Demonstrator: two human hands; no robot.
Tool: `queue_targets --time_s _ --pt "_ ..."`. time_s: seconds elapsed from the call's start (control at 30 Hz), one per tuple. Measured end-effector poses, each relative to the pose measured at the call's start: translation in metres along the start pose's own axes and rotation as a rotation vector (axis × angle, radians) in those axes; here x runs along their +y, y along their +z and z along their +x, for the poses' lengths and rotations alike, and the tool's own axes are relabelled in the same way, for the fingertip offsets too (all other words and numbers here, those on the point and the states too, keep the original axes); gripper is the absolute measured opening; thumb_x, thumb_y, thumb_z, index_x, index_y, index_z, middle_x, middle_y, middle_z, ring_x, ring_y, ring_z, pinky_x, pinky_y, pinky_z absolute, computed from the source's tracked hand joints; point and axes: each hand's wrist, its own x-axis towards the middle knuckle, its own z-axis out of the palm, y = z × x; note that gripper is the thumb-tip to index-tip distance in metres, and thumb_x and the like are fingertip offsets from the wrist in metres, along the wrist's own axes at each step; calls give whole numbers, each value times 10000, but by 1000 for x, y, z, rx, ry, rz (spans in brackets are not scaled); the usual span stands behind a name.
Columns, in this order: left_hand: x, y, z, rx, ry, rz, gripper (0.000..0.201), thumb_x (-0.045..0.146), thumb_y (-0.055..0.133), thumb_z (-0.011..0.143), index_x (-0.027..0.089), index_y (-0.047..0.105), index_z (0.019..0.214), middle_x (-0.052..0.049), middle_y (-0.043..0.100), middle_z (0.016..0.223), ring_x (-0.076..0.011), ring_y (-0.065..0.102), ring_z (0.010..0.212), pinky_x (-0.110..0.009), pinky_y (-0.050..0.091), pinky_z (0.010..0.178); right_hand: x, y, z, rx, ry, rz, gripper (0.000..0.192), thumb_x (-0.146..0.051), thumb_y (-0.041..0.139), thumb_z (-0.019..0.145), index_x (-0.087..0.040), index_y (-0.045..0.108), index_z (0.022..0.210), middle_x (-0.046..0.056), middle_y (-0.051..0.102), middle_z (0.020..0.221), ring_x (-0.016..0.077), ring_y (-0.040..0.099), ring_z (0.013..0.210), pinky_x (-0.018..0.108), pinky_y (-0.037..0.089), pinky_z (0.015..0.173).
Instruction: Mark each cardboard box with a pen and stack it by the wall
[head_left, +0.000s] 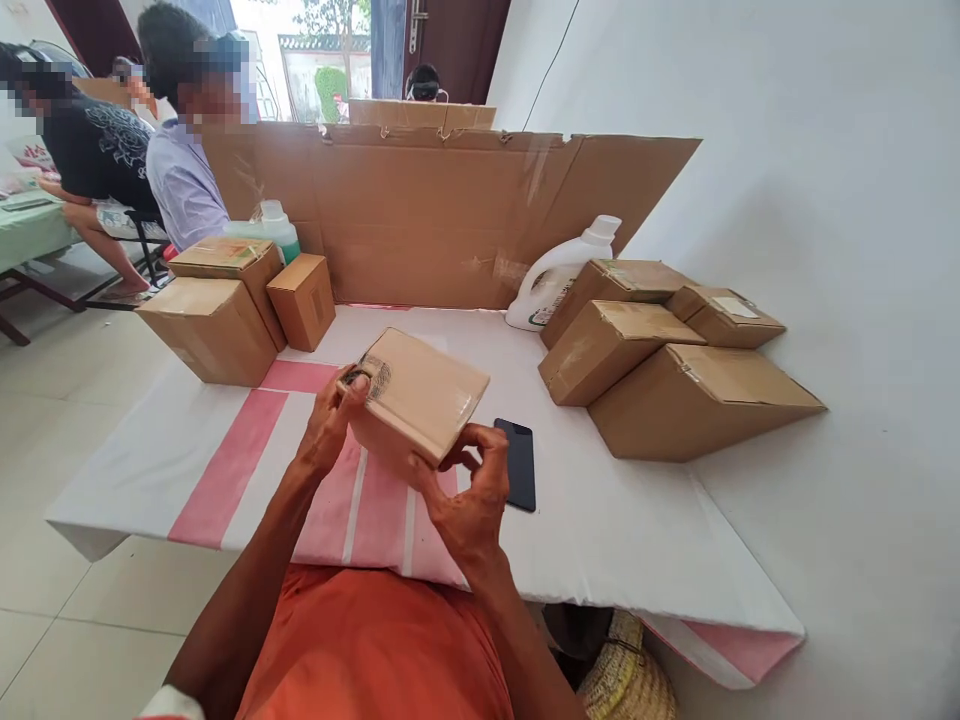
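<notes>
Gripping the box (pixel 424 385) mid-frame: our left hand (pixel 328 425) has fingers clamped on its left end, our right hand (pixel 472 505) its lower corner; long axis slants down-right.

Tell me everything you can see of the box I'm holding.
The box is brown, apparently cardboard, with a dark, scribbly patch at one upper corner and a glossy, tape-like right edge. It looks closed and is held tilted over the table. The left hand grips the patched corner, the right hand the near right corner.
</notes>
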Motion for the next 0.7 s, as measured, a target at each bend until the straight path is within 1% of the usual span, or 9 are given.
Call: queue_targets --time_s 0.1,0.2,0.3,0.37,0.43,0.5,0.57,0.6,0.7 --pt "2 4 16 14 71 22 600 692 596 957 155 744 1179 -80 763 1156 -277 667 1113 -351 500 983 -9 2 -20 -93 49 110 408 -314 796 871 -313 507 1159 38 540 1055 221 623 877 377 661 676" --pt "-3 4 21 -25 75 78 581 665 644 911 164 725 1194 -72 764 1138 -270 669 1075 -340 501 943 -8 -6 -37 -194 114 137 398 -313 769 886 -313 540 1212 57 595 1075 245 666 953 393 691 716" --pt "-6 5 15 -72 79 90 527 608 635 900 182 700 1203 -63 754 1122 -261 662 1041 -338 500 918 -3 -32 -42 -321 170 109 316 -328 761 900 -291 619 1180 62 681 1061 247 704 935 388 682 735" --pt "-5 7 12 -129 78 77 508 571 627 893 187 687 1221 -59 747 1121 -259 658 1024 -335 498 891 -4 -55 -37 -372 175 61 109 -351 724 949 -269 683 1008 42 715 922 223 700 814 353 636 684" --pt "-2 10 9 -199 72 63 516 550 624 885 190 674 1250 -60 741 1133 -261 656 1020 -335 492 869 -10 -76 -25 -284 166 -4 214 -374 660 1010 -255 666 833 12 665 756 190 644 691 323 561 630" --pt "3 13 8 -261 55 73 531 547 633 876 191 662 1269 -65 731 1160 -269 650 1037 -344 488 873 -19 -86 -6 -79 135 -66 236 -391 652 1024 -250 649 834 1 631 764 179 614 691 320 534 653" --pt "10 18 6 -320 39 98 544 547 642 877 190 649 1287 -79 715 1202 -284 640 1083 -364 485 906 -25 -82 17 79 79 -121 206 -437 732 965 -250 659 1013 30 668 970 208 657 855 354 569 762" --pt "13 20 5 -348 38 118 546 544 648 882 191 643 1299 -86 705 1225 -293 633 1115 -377 481 932 -27 -76 28 106 56 -151 321 -470 773 925 -251 645 1122 56 673 1099 236 670 970 390 584 834" --pt "22 26 2 -413 99 184 520 508 649 902 209 637 1328 -102 672 1301 -318 603 1217 -422 459 1028 -26 -49 52 30 65 -235 625 -553 802 859 -233 565 1340 137 645 1338 319 643 1217 510 570 995"
